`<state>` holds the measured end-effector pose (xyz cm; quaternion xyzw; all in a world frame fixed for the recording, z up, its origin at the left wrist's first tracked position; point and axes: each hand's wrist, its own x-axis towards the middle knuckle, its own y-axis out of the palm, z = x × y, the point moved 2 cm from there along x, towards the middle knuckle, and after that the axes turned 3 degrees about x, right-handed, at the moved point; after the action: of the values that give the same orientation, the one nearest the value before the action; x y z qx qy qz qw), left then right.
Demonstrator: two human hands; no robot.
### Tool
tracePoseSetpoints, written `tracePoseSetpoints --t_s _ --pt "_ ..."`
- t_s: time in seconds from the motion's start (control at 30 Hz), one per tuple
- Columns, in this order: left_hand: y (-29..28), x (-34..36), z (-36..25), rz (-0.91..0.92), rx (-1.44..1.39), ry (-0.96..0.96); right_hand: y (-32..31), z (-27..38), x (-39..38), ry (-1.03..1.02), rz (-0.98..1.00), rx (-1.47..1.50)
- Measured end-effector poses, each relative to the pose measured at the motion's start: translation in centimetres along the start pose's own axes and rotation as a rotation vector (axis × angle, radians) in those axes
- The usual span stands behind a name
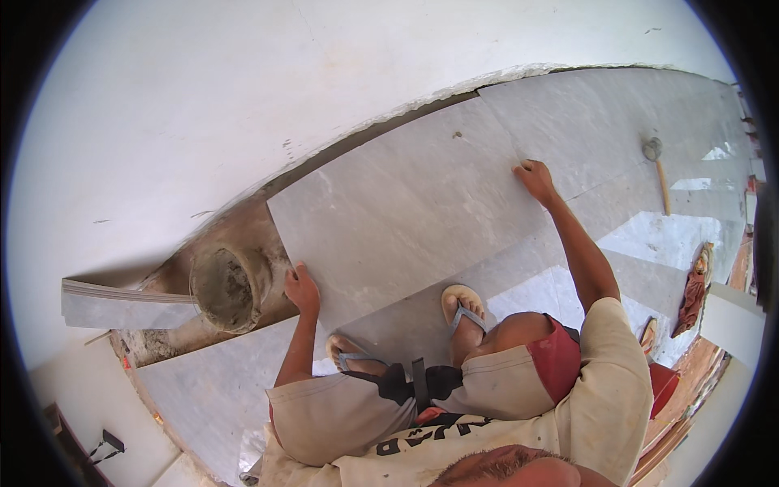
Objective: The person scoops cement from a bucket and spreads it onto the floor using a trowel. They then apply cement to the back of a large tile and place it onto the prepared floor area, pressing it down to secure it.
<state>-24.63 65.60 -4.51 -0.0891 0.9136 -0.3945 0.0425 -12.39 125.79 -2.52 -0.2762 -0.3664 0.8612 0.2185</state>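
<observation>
A large grey floor tile (pixel 389 203) with faint pale veins lies in front of me along the white wall. At its near left corner my left hand (pixel 302 290) grips the edge, fingers curled and partly hidden. My right hand (pixel 534 180) closes on the tile's right end, by the joint with the neighbouring tile (pixel 584 122). A narrow dark gap runs between the tile's far edge and the wall.
Left of the tile, a bucket (pixel 261 280) of grey mortar stands on bare rough ground. Beyond it leans a stack of tiles (pixel 122 304). A mallet (pixel 663 183) lies on the tiles at right, and a dark red cloth (pixel 692 292) lies nearer. My sandalled feet (pixel 464 315) rest on laid tiles.
</observation>
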Motion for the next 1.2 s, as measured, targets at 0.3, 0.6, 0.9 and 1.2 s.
tracePoseSetpoints --t_s 0.3,0.6,0.9,1.2 --pt "2.1 1.4 0.0 0.048 -0.027 -0.055 0.8 -0.5 1.7 -0.053 -0.105 0.000" --pt "2.9 3.1 0.6 0.043 -0.034 -0.025 1.2 0.2 2.6 0.010 -0.072 0.053" --pt "3.5 3.7 1.4 0.065 -0.008 -0.066 1.0 0.2 3.4 0.076 0.017 -0.078" --pt "3.9 4.5 1.7 0.072 0.005 -0.076 1.2 0.6 3.3 0.114 -0.016 0.052"
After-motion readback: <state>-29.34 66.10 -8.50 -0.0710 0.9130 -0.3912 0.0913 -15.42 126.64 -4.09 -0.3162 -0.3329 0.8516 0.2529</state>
